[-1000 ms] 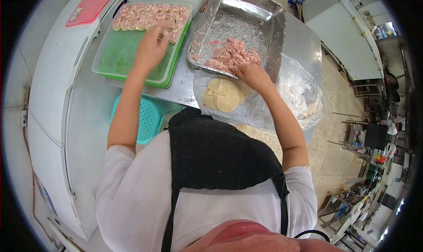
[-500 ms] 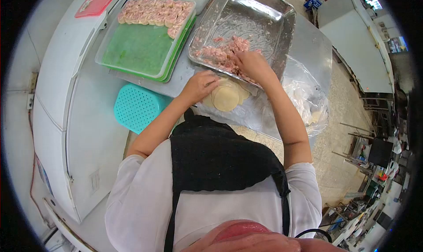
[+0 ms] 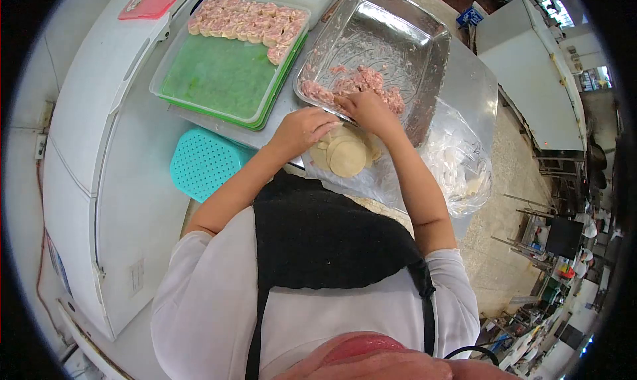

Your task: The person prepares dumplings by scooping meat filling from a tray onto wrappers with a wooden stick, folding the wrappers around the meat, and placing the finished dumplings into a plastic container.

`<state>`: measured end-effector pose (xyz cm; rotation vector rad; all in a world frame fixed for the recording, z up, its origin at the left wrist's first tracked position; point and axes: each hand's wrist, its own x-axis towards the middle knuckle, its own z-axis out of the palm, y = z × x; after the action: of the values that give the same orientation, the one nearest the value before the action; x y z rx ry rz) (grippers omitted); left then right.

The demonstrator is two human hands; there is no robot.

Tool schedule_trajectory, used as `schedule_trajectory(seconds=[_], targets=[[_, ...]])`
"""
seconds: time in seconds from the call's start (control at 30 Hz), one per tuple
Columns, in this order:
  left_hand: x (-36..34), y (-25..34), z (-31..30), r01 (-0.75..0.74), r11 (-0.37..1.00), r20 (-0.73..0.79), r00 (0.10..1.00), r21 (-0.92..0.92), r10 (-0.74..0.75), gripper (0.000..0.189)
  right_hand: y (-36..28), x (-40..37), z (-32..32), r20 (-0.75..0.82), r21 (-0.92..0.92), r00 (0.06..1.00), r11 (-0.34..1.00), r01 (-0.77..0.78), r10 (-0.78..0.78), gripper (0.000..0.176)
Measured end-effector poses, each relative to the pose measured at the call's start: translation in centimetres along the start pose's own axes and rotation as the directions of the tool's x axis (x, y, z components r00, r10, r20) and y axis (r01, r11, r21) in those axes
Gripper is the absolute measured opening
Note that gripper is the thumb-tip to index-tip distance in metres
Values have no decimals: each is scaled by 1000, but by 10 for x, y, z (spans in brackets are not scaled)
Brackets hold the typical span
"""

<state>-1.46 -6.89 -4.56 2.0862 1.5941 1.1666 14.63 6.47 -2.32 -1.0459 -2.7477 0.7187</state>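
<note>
My left hand (image 3: 304, 132) is closed at the near rim of the metal pan, its fingertips pinching a pale dumpling wrapper that they mostly cover. Close beside it, my right hand (image 3: 373, 113) has its fingers bent together over the pan's near edge; what they hold, if anything, is hidden. Pinkish minced meat (image 3: 363, 81) lies in the near part of the deep metal pan (image 3: 434, 61). Below both hands, a fanned stack of round dumpling wrappers (image 3: 348, 157) rests on plastic at the table's front edge.
Left of the pan, a green-based tray (image 3: 215, 71) holds rows of filled dumplings (image 3: 245, 20) along its far side. A turquoise perforated stool (image 3: 206, 162) stands below it. Clear plastic wrap (image 3: 458, 157) lies at right, and a white freezer (image 3: 133, 181) at left.
My right hand has drawn back from the meat toward my left fingertips at the pan's near edge. The view has shifted slightly.
</note>
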Motion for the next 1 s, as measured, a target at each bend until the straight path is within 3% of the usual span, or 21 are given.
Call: schedule_trajectory(seconds=[0.03,0.1,0.17,0.23,0.3,0.4,0.47,0.5,0.53,0.57,0.6,0.67,0.7,0.77,0.8,0.83,0.87,0.9,0.93,0.97,1.0], targets=[[1,-4,5,-42,996,34,998,-75,45,15,2,-2,-3,-2,-6,1000,1000,-7,7,32],[10,-4,8,-91,984,60,993,-153,101,16,7,-4,-12,-1,251,997,965,-69,71,38],[19,6,4,-232,959,26,971,-162,239,14,9,-2,-18,-22,198,991,972,-123,130,38],[25,9,-2,-268,956,66,959,-121,277,14,8,1,-20,-48,150,981,972,-180,189,38],[29,8,-4,-304,948,109,943,-89,313,13,9,3,-15,-112,-31,968,973,-228,223,37],[31,8,-5,-209,972,242,943,-106,229,14,12,17,7,-102,-146,960,950,-275,262,36],[35,9,-7,303,907,429,889,-293,-159,20,7,21,14,-124,-151,963,955,-255,238,35],[35,3,-3,299,909,429,890,-292,-155,20,3,22,15,-139,-157,968,960,-232,211,34],[35,-4,4,366,746,362,915,-557,-179,22,2,21,11,-142,-157,967,959,-234,213,34],[33,-11,12,376,509,304,926,-774,-223,24,2,18,5,-103,9,975,981,-195,195,34],[35,-13,12,376,506,306,927,-777,-219,24,2,14,0,-68,175,983,972,-158,172,35],[35,-17,11,537,179,509,841,-824,-183,30,4,12,-7,-92,281,979,948,-150,183,35],[38,-13,6,536,181,508,842,-825,-181,30,5,11,-12,-117,386,975,913,-130,188,35],[48,2,-13,280,770,425,905,-573,-14,25,10,1,-24,-147,465,959,872,-151,244,34],[52,7,-18,275,772,429,904,-573,-4,25,11,-7,-28,-170,541,938,824,-169,303,34],[57,12,-23,206,847,448,893,-490,42,22,10,-14,-29,-254,674,914,736,-67,316,37],[62,15,-24,126,906,470,879,-403,87,19,13,-22,-34,-266,672,908,738,-66,324,37],[67,17,-21,114,907,472,876,-406,102,19,19,-32,-42,-185,760,907,640,-112,378,36],[72,18,-18,8,890,312,938,-457,152,21,14,-42,-53,-99,834,902,529,-155,420,35],[77,20,-15,-101,866,143,971,-489,194,24,5,-51,-57,-135,887,866,448,-112,482,35],[82,22,-13,-107,865,147,968,-490,203,24,5,-58,-60,-143,888,862,448,-106,487,35]])
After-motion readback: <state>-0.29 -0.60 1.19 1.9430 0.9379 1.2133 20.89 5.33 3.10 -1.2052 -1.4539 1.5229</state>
